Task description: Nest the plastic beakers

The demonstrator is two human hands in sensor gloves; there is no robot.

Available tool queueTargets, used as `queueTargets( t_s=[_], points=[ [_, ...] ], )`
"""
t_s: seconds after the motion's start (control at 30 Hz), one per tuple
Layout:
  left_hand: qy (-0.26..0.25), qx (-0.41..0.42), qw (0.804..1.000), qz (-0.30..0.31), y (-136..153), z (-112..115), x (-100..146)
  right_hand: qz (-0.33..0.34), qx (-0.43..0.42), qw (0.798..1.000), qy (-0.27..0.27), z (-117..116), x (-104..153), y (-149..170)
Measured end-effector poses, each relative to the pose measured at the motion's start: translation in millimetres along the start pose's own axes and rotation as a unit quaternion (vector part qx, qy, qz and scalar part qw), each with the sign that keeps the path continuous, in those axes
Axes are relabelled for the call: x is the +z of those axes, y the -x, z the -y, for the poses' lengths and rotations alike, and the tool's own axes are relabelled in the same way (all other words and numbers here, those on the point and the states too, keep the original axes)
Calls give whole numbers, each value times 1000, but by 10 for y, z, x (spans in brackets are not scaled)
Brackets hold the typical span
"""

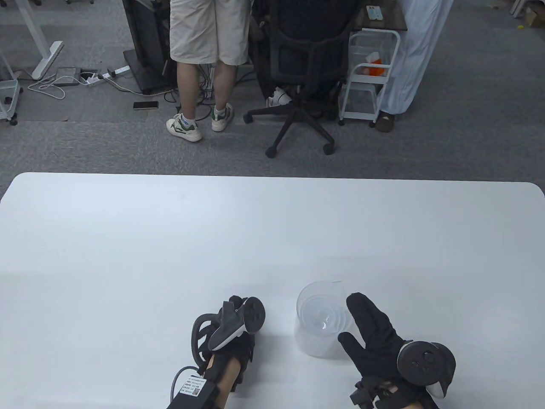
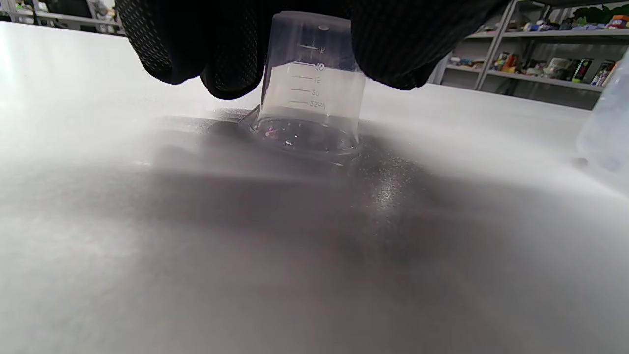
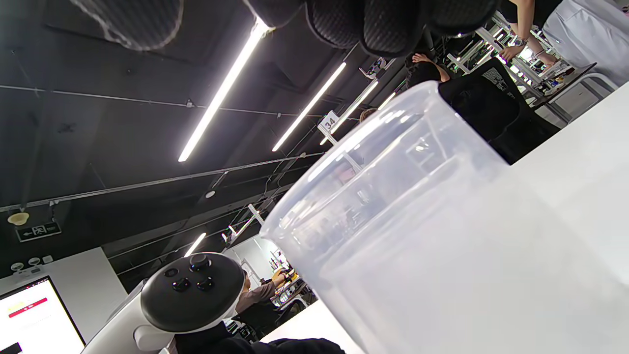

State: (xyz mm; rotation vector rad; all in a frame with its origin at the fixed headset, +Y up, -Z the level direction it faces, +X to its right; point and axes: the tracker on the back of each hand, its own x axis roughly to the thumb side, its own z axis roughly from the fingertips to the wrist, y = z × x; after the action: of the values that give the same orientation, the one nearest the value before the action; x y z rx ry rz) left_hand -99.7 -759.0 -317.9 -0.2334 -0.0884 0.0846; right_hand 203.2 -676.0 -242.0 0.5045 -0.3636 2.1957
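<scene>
A: Start with the table view. Where are the grips?

B: The left hand is a black-gloved grip low on the white bench, fingers curled downward under its tracker. What it has hold of is hidden from up here. Just to its right stands the large translucent plastic beaker, upright, with smaller beakers already nested inside as pale rings. The right hand is on the far side of that beaker from the left grip, fingers spread and extended; one fingertip lies over the rim, the thumb is by the near wall.

A: Is the right grip holding it?

B: I cannot tell whether it presses the wall or only lies against it.

A: Left wrist view?

B: Directly under the left grip sits a small clear plastic beaker, upside down, its rim and spout on the bench, its printed scale inverted. The gloved fingers close around its upturned base from both sides, gripping it. Off to the grip's right, the blurred wall of the large beaker shows at the frame edge.

A: Right wrist view?

B: The camera is tilted. The large beaker fills the frame just below the right grip's fingertips, which hang spread above its rim. Beyond it, the left hand's tracker shows.
</scene>
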Motion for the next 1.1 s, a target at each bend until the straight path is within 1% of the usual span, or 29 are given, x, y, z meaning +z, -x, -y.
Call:
queueTargets(
  t_s=[0.3, 0.4, 0.57, 0.67, 0.73, 0.77, 0.9, 0.97, 1.0, 1.03, 1.07, 1.1],
  points=[
    [-27, 21, 999, 4, 56, -44, 38, 2, 9, 1000, 0, 1, 3, -4],
    [-45, 54, 997, 11, 71, -127, 77, 3, 10, 1000, 2, 4, 1, -8],
    [-87, 160, 983, 37, 97, -291, 189, 11, 29, 999, 5, 7, -22, -70],
    [-106, 238, 964, 58, 110, -385, 277, 24, 55, 998, 2, 1, -52, -140],
    [-115, 288, 947, 78, 113, -440, 330, 35, 76, 996, 0, -8, -74, -196],
    [-125, 320, 934, 94, 108, -469, 361, 41, 86, 995, -2, -17, -87, -227],
    [-139, 405, 895, 126, 71, -543, 451, 62, 116, 991, -7, -60, -139, -344],
    [-139, 448, 869, 157, 34, -591, 509, 77, 131, 988, -10, -92, -167, -429],
    [-140, 460, 861, 166, 20, -606, 529, 81, 136, 987, -11, -104, -173, -458],
    [-139, 479, 848, 181, -3, -631, 560, 90, 143, 985, -12, -123, -183, -507],
    [-135, 491, 840, 190, -16, -643, 579, 95, 147, 984, -13, -135, -188, -536],
    [-129, 509, 827, 200, -38, -657, 607, 101, 152, 983, -16, -154, -196, -577]
  ],
)
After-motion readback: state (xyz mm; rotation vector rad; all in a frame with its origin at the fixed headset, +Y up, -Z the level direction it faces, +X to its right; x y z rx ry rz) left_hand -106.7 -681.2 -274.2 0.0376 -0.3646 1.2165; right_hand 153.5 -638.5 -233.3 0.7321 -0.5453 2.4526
